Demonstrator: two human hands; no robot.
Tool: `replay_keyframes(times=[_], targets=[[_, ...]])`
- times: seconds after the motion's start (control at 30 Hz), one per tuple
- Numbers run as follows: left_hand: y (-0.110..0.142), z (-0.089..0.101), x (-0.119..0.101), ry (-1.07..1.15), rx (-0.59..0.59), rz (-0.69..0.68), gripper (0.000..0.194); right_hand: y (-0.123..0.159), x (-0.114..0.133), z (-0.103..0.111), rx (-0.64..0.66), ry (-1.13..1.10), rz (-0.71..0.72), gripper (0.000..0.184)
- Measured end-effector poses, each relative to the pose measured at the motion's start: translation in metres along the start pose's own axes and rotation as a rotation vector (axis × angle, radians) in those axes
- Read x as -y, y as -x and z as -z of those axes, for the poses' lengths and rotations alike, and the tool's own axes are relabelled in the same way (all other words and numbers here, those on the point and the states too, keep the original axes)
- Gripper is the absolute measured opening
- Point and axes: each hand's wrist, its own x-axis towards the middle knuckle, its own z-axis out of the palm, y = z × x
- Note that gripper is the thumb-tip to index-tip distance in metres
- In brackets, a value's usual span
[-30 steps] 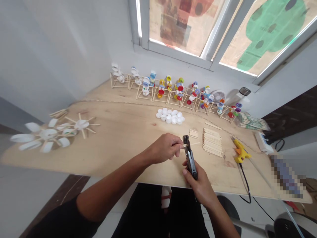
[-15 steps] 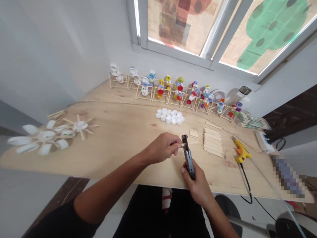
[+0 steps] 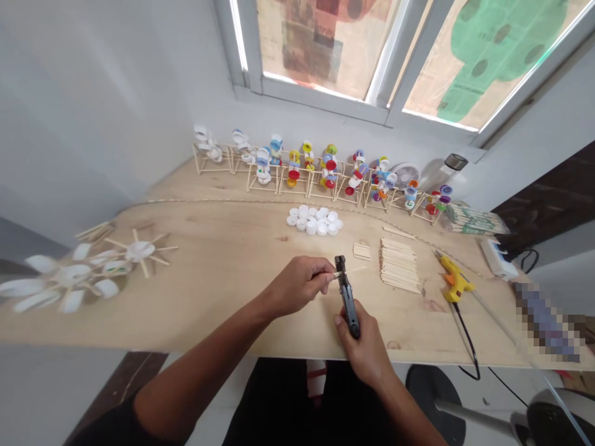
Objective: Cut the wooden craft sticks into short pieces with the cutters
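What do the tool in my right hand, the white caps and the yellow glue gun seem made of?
Tool: probably metal, dull-shiny, from grey glints on its dark body. White caps: likely plastic, smooth, evenly coloured. Glue gun: apparently moulded plastic, smooth, uniform yellow.

Two hands in play, one left hand (image 3: 302, 284) and one right hand (image 3: 367, 344), and between them came one pair of pliers (image 3: 348, 303) and at least one stick (image 3: 336, 274)! Beyond the grip sat about a dozen white caps (image 3: 311, 228), overlapping too much for a sure tally. To its right: one short-stick bundle (image 3: 361, 251), one longer stack (image 3: 398, 265), one glue gun (image 3: 455, 279)! Well left, one bare spoked wheel (image 3: 140, 251). And farthest beyond, roughly ten cap-bearing stands (image 3: 294, 174), one fan (image 3: 405, 174), one bottle (image 3: 454, 163)!
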Motion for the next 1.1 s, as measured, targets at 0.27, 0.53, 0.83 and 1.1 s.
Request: replay_keyframes(times=[0.27, 0.53, 0.83, 1.1], targets=[[-0.004, 0.0, 0.006, -0.077, -0.006, -0.003, 0.02, -0.007, -0.003, 0.0, -0.01, 0.037, 0.001, 0.016], [-0.012, -0.011, 0.015, -0.26, -0.054, -0.046, 0.021, -0.012, -0.007, -0.001, -0.031, 0.003, -0.06, 0.017], [0.003, -0.019, 0.02, 0.007, -0.27, 0.098, 0.017, -0.014, -0.01, 0.003, 0.013, -0.152, -0.096, 0.017], [0.005, -0.023, 0.026, 0.787, -0.278, 0.296, 0.029, -0.014, -0.011, 0.002, 0.034, -0.191, -0.124, 0.018]])
